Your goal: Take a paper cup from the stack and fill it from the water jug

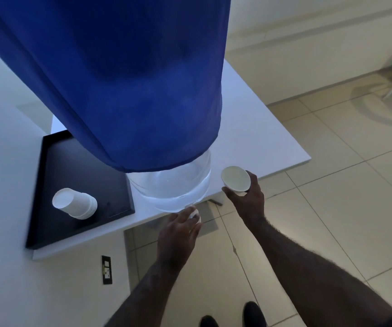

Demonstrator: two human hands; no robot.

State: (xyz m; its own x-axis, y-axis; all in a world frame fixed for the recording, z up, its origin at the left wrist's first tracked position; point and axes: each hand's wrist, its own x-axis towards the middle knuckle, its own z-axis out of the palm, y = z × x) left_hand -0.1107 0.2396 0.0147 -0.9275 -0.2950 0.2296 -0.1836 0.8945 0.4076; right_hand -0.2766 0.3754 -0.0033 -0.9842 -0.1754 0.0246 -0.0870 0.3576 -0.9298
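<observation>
Head view, right hand point(247, 197) gripping paper cup point(235, 178)

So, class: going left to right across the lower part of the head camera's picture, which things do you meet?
Stack of paper cups on the black tray → left hand at the jug's tap → right hand holding a paper cup.

A white bench point(256, 128) stands over a floor point(332, 208) of pale tiles. On the bench sits a big clear water jug point(171, 185) with a blue cloth cover point(119, 79), close to the front edge. Just beside it, to the left, lies a flat black tray point(55, 208).
</observation>
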